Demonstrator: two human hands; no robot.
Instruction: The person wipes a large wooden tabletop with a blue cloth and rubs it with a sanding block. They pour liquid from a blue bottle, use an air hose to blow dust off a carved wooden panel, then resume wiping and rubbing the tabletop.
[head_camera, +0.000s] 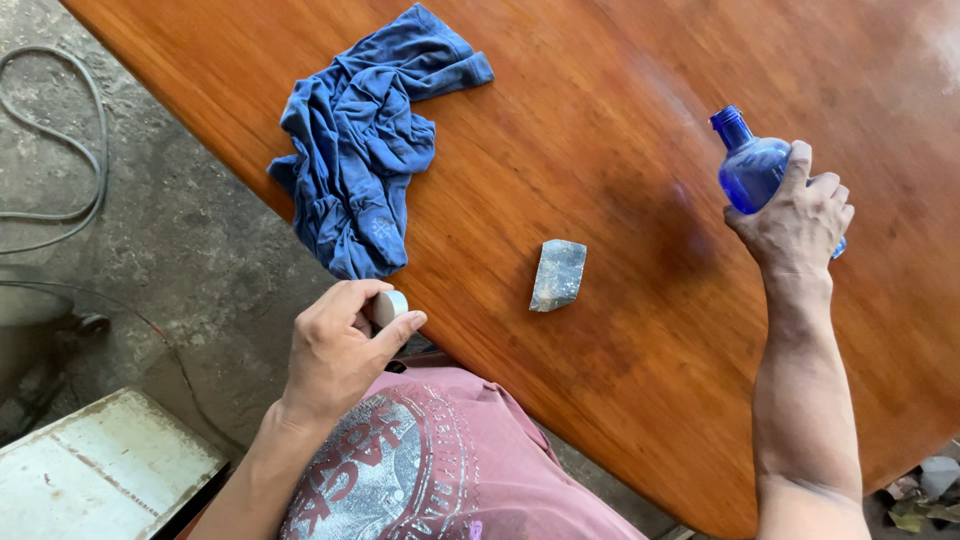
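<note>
Right hand (800, 215) grasps an uncapped blue glass bottle (750, 165), contents unclear; left hand (340, 345) pinches a small white cap (390, 305).

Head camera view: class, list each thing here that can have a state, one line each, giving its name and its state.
Blue glass bottle: uncapped, tilted, held above the table in the right hand.
White cap: off the bottle, pinched in the left hand.
Blue cloth: crumpled, lying on the table.
Grey sanding block: lying flat on the table, untouched.
Wooden table: glossy, with a faint darker patch near the bottle.
</note>
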